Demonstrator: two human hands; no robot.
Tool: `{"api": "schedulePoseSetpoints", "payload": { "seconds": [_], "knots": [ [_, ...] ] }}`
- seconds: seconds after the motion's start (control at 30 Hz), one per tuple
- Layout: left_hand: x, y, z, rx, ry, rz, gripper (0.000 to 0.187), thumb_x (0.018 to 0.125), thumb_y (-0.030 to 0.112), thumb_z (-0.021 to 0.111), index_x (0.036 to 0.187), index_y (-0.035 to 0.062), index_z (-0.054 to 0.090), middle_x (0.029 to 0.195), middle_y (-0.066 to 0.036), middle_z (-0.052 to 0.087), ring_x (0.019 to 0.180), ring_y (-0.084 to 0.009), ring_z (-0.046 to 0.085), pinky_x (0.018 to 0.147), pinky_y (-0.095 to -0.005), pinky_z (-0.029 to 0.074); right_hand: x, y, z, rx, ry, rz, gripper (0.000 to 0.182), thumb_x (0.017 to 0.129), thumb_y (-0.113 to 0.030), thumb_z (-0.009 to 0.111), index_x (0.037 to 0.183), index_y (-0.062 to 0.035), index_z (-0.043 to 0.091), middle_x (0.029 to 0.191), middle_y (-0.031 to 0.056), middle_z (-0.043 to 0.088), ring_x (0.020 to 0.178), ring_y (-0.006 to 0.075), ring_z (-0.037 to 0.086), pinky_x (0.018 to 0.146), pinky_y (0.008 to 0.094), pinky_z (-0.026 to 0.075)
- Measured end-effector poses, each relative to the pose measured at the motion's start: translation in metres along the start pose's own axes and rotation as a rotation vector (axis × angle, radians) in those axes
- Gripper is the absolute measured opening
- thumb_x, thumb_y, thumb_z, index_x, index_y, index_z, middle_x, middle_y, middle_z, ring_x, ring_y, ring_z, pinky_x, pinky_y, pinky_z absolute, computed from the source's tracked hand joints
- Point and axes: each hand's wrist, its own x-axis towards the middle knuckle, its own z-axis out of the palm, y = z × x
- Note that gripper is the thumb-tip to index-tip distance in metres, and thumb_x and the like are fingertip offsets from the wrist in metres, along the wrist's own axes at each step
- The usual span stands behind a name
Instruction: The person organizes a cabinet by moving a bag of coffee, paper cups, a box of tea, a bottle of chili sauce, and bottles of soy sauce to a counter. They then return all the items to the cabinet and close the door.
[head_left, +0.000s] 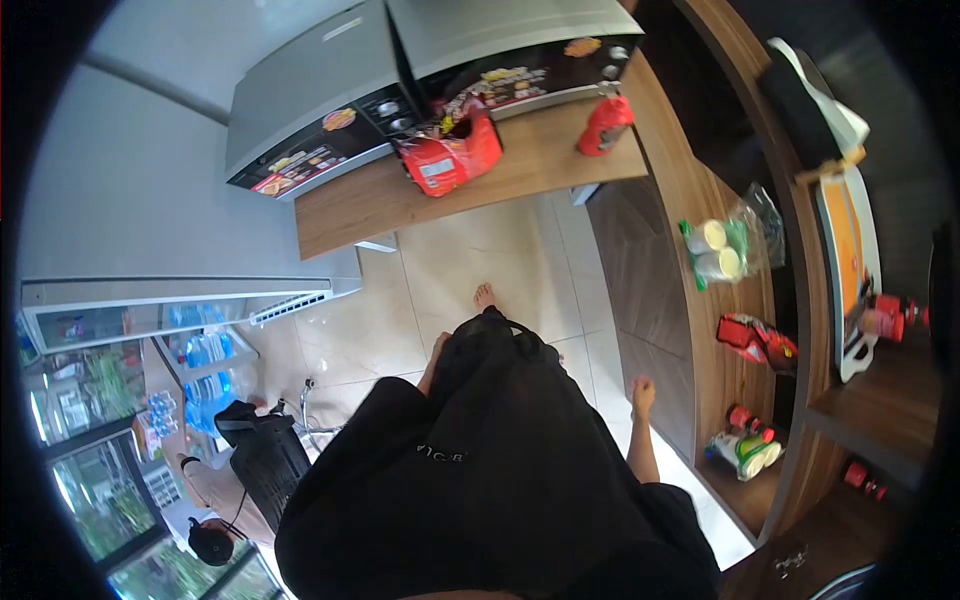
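I look straight down my black garment [480,470] to a tiled floor [470,250], where one bare foot [485,296] shows. My left hand [437,352] hangs at my side, half hidden by the cloth, and I see nothing in it. My right hand [642,393] hangs loose beside the wooden shelf unit [700,385], its fingers lightly curled and nothing in it. Nearest to that hand are a red packet [755,340] and a green-and-white pack [745,452] on the shelf.
A wooden counter [540,165] ahead carries a red snack bag [450,155] and a smaller red bag [605,125]. A pack of green-lidded cups [715,250] lies on the shelf. A glass cooler with water bottles [205,350] stands at the left. Another person [215,490] sits low at the left.
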Motion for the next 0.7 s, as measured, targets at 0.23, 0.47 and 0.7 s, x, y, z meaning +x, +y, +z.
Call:
{"api": "schedulePoseSetpoints", "payload": {
  "seconds": [0.23,0.47,0.7],
  "knots": [
    [0.091,0.069,-0.115,0.492,-0.215,-0.457,0.038,0.088,0.039,0.072,0.103,0.0049,0.063,0.095,-0.018,0.071,0.092,-0.0359,0.069,0.080,-0.0458,0.055,0.054,-0.242,0.160,0.547,-0.446,0.055,0.032,0.100,-0.022,0.057,0.130,-0.0089,0.059,0.120,0.0115,0.067,0.110,0.0229,0.065,0.091,0.0356,0.051],
    [0.183,0.255,-0.126,0.117,0.407,-0.163,0.020,0.093,0.020,0.070,0.105,0.0056,0.063,0.089,-0.007,0.071,0.079,-0.0187,0.068,0.071,-0.0320,0.054,-0.001,-0.503,0.270,0.396,-0.722,-0.390,0.060,0.095,-0.023,0.069,0.145,-0.0120,0.038,0.131,0.0118,0.056,0.109,0.0221,0.065,0.089,0.0359,0.049],
    [0.261,0.308,-0.055,-0.215,0.582,-0.138,0.050,0.092,0.017,0.073,0.134,0.0043,0.051,0.120,-0.014,0.061,0.086,-0.0190,0.068,0.077,-0.0307,0.058,0.044,-0.610,0.299,0.288,-0.647,-0.780,0.061,0.093,-0.018,0.072,0.144,-0.0075,0.041,0.128,0.0153,0.060,0.096,0.0186,0.070,0.079,0.0304,0.052]
  ]
}}
